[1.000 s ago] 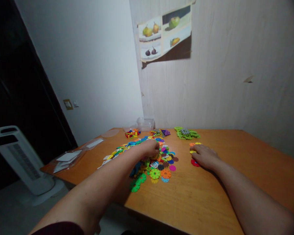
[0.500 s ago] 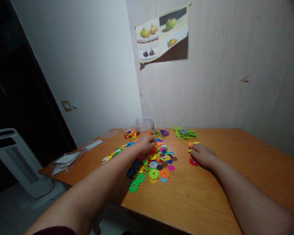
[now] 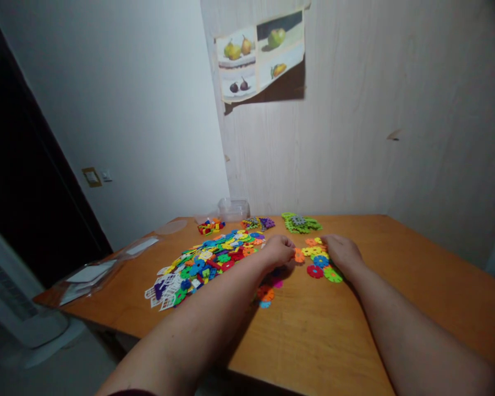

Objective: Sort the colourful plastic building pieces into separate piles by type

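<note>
Head view: on the table [image 3: 313, 341], the mixed heap [image 3: 214, 264] now shows more of its left side; the left hand [image 3: 281, 254] has shifted right. Clear sleeves [image 3: 116, 264] hold white sheets [image 3: 89, 273]; the clear container's [image 3: 234, 209] contents cannot be told. The left hand's grip pinches an orange disc [image 3: 299, 256] beside the grouped discs [image 3: 320, 260]. Right hand [image 3: 343, 256]: at their right edge, grip indeterminable.

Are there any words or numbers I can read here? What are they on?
None that can be read.
Fruit poster: pictures, no readable words.
Colourful pieces: any marks are too small to read.
White sheets and white appliance: no readable writing.
</note>
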A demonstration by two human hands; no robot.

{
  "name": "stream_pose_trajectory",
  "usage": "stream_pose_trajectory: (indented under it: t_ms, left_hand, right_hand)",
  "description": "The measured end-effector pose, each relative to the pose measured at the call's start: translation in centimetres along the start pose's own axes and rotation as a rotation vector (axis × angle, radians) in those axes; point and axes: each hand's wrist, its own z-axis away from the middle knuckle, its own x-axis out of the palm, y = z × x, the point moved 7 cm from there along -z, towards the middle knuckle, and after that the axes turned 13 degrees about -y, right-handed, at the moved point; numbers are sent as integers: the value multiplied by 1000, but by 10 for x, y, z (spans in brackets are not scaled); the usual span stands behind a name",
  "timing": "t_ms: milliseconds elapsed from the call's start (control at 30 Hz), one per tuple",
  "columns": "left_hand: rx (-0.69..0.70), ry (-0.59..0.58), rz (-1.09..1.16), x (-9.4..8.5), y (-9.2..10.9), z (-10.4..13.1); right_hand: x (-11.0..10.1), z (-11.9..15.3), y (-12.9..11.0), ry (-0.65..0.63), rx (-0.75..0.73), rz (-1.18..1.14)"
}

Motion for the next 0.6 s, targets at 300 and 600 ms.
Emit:
stream_pose_trajectory:
  t_ms: [300, 600]
  left_hand:
    - [-9, -85, -148, 31, 12, -4]
    - [24, 40, -312, -6, 4, -4]
  right_hand:
    - [7, 14, -30, -95, -108, 139]
    - [35, 33, -48, -307, -156, 462]
